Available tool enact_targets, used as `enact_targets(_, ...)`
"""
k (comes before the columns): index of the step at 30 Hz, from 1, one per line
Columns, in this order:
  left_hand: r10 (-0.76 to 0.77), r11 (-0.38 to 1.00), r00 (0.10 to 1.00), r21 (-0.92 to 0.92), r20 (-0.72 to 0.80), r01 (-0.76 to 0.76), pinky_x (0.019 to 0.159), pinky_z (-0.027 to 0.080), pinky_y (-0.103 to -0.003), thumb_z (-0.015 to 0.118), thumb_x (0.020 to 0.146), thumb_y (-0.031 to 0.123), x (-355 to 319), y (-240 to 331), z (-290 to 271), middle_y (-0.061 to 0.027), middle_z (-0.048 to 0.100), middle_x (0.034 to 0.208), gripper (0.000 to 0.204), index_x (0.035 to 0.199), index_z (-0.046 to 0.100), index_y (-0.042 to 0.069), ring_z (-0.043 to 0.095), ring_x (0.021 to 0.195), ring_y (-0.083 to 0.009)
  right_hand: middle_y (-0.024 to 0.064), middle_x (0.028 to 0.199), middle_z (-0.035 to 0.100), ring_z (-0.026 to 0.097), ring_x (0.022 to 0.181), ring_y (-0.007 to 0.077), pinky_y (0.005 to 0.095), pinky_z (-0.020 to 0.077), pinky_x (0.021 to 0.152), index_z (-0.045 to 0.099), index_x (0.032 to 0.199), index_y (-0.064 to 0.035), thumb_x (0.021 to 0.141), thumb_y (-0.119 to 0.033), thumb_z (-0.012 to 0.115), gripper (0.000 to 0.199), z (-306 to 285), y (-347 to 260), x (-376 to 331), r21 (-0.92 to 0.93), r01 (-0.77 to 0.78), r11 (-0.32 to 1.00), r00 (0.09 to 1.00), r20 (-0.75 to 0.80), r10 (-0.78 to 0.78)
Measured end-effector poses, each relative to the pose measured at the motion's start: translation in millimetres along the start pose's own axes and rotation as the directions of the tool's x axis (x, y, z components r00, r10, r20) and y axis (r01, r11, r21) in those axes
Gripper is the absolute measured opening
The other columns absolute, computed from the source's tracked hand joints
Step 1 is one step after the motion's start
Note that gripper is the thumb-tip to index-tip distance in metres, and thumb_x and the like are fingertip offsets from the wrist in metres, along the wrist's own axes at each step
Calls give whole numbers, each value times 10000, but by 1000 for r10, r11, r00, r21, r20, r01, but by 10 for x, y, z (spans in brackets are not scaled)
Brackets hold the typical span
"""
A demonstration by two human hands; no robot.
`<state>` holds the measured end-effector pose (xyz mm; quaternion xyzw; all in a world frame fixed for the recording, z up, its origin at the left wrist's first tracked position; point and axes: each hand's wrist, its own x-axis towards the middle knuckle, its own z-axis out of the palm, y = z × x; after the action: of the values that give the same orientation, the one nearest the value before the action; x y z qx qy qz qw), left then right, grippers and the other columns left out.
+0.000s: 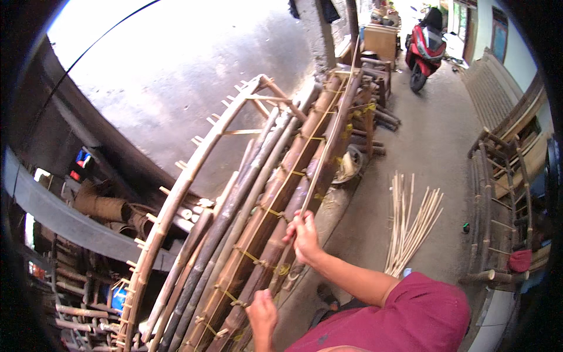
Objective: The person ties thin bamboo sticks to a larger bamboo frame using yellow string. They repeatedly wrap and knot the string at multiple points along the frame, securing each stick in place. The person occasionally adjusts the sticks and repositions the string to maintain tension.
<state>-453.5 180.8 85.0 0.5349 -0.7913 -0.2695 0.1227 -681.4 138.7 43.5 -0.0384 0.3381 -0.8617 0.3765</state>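
My right hand [306, 237] is closed around the lower end of a long, thin bamboo strip [322, 158]. The strip runs up and away over the row of brown bamboo poles [316, 117], which have yellow ties [270, 210] spaced along them. Nearer to me and lower, my left hand [262, 312] is held just above the right side of the poles with its fingers curled. Whatever may be in those fingers is too small or hidden to make out. Left of the poles stands a curved bamboo frame [183, 182] with short pegs sticking out.
A fan of thin bamboo sticks [404, 229] lies on the concrete floor to my right. Beyond it, a bamboo rack [485, 193] stands at the far right. A red motorbike [425, 47] is parked at the back. Cut bamboo pieces [79, 311] are stacked at lower left.
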Motion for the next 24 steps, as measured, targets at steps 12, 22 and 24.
enact_targets(12, -217, 930, 959, 260, -185, 261, 905, 357, -522, 504, 973, 305, 95, -1973, -894, -201, 642, 858, 283, 932, 644, 63, 597, 853, -419, 39, 1052, 613, 598, 924, 132, 295, 514, 787, 465, 1301, -79, 991, -360, 526, 423, -173, 741, -407, -768, -353, 535, 403, 391, 827)
enact_targets(22, 229, 970, 951, 130, -208, -205, 843, 475, -423, 563, 923, 147, 1586, -91, 234, -211, 648, 999, 232, 1075, 648, -6, 614, 938, -384, 16, 963, 640, 589, 820, 93, 268, 504, 739, 612, 1155, -93, 1009, -306, 494, 284, -2222, -765, 602, -819, -423, 388, 736, -61, 674)
enact_targets(24, 335, 942, 922, 77, -196, -326, 849, 486, -402, 569, 927, 155, 2028, 719, 584, -218, 656, 1024, 244, 1089, 644, -12, 628, 953, -372, 7, 950, 636, 580, 802, 81, 256, 498, 724, 614, 1145, -96, 1009, -300, 494, 274, -2448, -1117, 779, -761, -472, 446, 779, -122, 615)
